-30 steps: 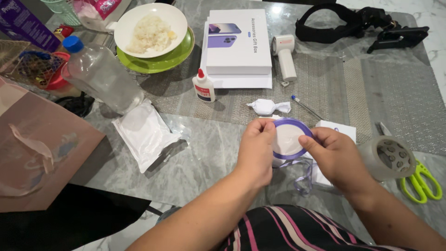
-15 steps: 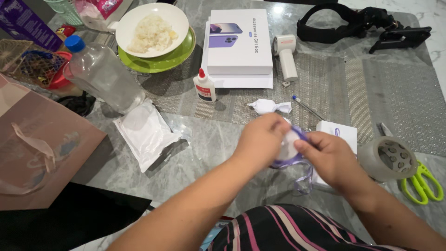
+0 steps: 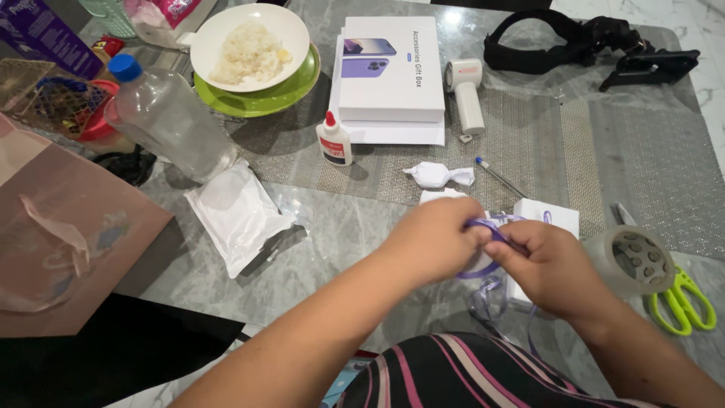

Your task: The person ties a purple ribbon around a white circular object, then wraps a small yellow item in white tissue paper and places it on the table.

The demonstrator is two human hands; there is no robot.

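Note:
My left hand [image 3: 434, 242] and my right hand [image 3: 555, 266] meet over the marble table, both pinching a spool of thin purple ribbon [image 3: 483, 266]. The spool is mostly hidden behind my fingers; only its purple rim and a bit of white face show. Loose ribbon loops [image 3: 489, 296] hang below the hands toward my lap. A small white box [image 3: 550, 213] lies just behind my right hand.
A clear tape roll [image 3: 630, 261] and green scissors [image 3: 683, 301] sit at the right. Behind the hands lie a wrapped candy [image 3: 438, 174], a pen [image 3: 498, 175], a glue bottle [image 3: 333, 140], stacked white boxes [image 3: 390, 72], and a rice bowl [image 3: 249, 47]. A water bottle [image 3: 166, 121], white pouch [image 3: 236, 215] and pink bag [image 3: 64, 227] fill the left.
The spool, held flat and facing me a second ago, has been turned and covered by my fingers. My hands have closed together and more ribbon hangs loose below.

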